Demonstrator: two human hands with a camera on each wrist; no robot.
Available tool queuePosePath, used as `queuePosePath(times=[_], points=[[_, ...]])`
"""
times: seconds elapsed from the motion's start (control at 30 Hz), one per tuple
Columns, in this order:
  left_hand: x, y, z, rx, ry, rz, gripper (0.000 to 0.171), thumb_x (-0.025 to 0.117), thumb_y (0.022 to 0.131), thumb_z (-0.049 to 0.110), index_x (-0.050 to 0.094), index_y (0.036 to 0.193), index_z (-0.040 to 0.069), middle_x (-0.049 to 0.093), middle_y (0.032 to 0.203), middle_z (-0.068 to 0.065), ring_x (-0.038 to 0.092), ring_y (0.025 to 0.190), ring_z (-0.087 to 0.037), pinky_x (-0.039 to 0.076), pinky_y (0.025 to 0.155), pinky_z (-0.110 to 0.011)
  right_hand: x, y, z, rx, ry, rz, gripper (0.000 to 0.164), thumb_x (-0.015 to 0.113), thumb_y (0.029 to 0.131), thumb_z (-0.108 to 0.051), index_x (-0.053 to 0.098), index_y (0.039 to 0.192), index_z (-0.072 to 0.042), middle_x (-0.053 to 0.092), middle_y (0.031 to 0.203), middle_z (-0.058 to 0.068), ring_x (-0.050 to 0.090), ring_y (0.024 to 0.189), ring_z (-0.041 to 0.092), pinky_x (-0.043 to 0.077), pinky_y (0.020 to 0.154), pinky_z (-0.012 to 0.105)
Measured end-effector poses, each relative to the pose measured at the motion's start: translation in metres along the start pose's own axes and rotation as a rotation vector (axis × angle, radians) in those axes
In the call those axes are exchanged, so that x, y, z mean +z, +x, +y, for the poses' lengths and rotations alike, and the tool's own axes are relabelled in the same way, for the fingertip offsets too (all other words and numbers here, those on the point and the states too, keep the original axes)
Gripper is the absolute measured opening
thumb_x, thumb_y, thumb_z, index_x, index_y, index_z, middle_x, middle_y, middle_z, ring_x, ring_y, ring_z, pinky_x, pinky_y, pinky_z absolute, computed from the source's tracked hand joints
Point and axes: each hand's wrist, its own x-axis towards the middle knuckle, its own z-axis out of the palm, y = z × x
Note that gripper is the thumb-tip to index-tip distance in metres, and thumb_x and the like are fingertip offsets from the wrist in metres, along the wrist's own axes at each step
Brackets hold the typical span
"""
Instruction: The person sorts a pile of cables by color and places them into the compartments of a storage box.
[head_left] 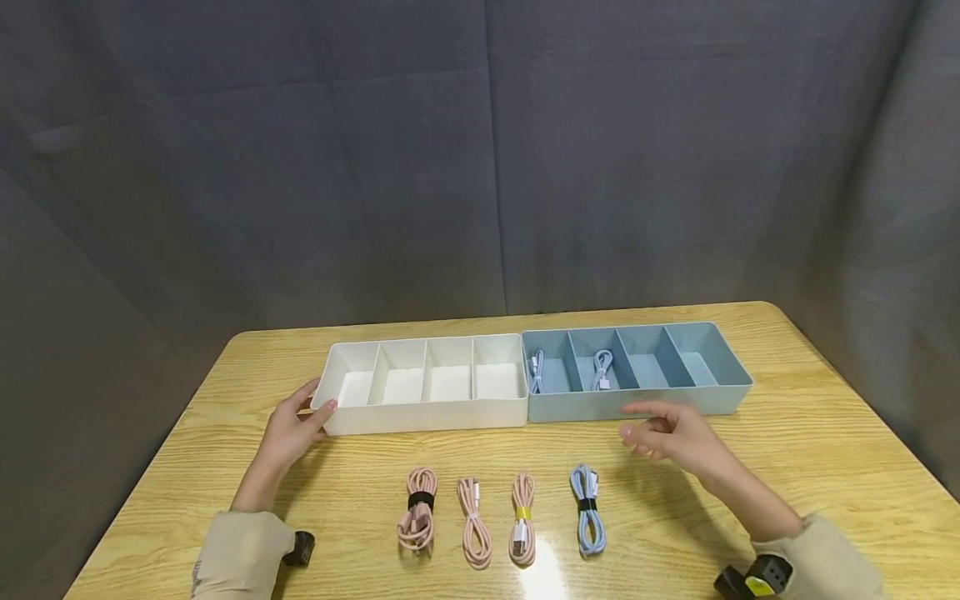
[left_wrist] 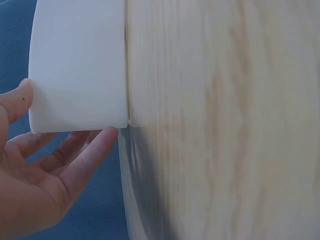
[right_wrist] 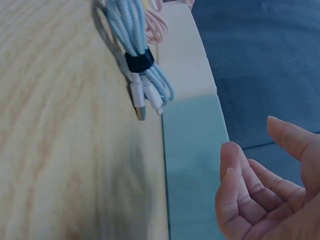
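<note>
My left hand [head_left: 291, 429] rests against the left end of a white organizer box [head_left: 427, 417]. In the left wrist view its thumb lies at the box's rim and the extended fingers touch the end wall. Loosely bent and holding nothing, my right hand [head_left: 675, 433] hovers in front of the light blue organizer box [head_left: 637, 405]. A blue cable [head_left: 587, 510] with a black strap lies left of that hand. Two bundled blue cables sit in the blue box, one in the leftmost compartment [head_left: 537, 372], another in the second compartment [head_left: 602, 369].
Three pink cables lie in front of the boxes: one with a black strap [head_left: 420, 510], a cable with a pale tie [head_left: 474, 523] and a cable with a yellow strap [head_left: 522, 518]. Both boxes stand end to end on the wooden table [head_left: 360, 533], before a dark grey curtain [head_left: 480, 167].
</note>
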Motion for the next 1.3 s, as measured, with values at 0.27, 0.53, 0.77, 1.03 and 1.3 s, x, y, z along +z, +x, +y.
queuePosePath(times=[0.27, 0.53, 0.77, 1.03, 1.3], points=[[-0.002, 0.001, 0.005, -0.051, 0.026, -0.03, 0.059, 0.051, 0.094, 0.021, 0.026, 0.14, -0.005, 0.044, 0.121, -0.033, 0.052, 0.104, -0.045, 0.054, 0.071, -0.035, 0.01, -0.001, 0.007, -0.012, -0.006, -0.044, 0.053, 0.066, 0.084, -0.017, 0.046, 0.124, 0.012, 0.066, 0.084, 0.02, 0.063, 0.07, 0.028, 0.052, 0.061, 0.034], [-0.002, 0.002, 0.003, -0.059, 0.033, -0.027, 0.059, 0.052, 0.094, 0.021, 0.026, 0.14, -0.004, 0.043, 0.122, -0.032, 0.051, 0.104, -0.044, 0.054, 0.071, -0.035, 0.016, -0.002, 0.007, -0.012, -0.003, -0.094, 0.057, 0.066, 0.084, -0.018, 0.043, 0.125, 0.013, 0.065, 0.086, 0.023, 0.063, 0.07, 0.032, 0.052, 0.06, 0.036], [-0.002, 0.002, 0.004, -0.06, 0.043, -0.026, 0.059, 0.051, 0.094, 0.022, 0.026, 0.14, -0.004, 0.043, 0.122, -0.032, 0.052, 0.104, -0.044, 0.055, 0.07, -0.034, 0.021, 0.0, 0.011, -0.03, 0.021, -0.148, 0.057, 0.065, 0.085, -0.014, 0.041, 0.127, 0.015, 0.065, 0.082, 0.023, 0.063, 0.066, 0.029, 0.052, 0.055, 0.034], [-0.002, 0.001, 0.006, -0.07, 0.047, -0.028, 0.058, 0.051, 0.095, 0.022, 0.026, 0.141, -0.004, 0.042, 0.123, -0.032, 0.051, 0.105, -0.044, 0.054, 0.072, -0.036, 0.03, 0.0, 0.016, -0.002, 0.048, -0.213, 0.063, 0.067, 0.083, -0.016, 0.036, 0.129, 0.015, 0.065, 0.078, 0.022, 0.062, 0.061, 0.027, 0.051, 0.051, 0.035], [-0.002, 0.0, 0.008, -0.072, 0.046, -0.031, 0.058, 0.05, 0.095, 0.021, 0.026, 0.141, -0.004, 0.042, 0.123, -0.032, 0.051, 0.105, -0.045, 0.054, 0.072, -0.036, 0.037, 0.002, 0.021, 0.054, 0.052, -0.244, 0.07, 0.07, 0.081, -0.019, 0.034, 0.132, 0.012, 0.065, 0.076, 0.017, 0.061, 0.06, 0.024, 0.051, 0.05, 0.032]])
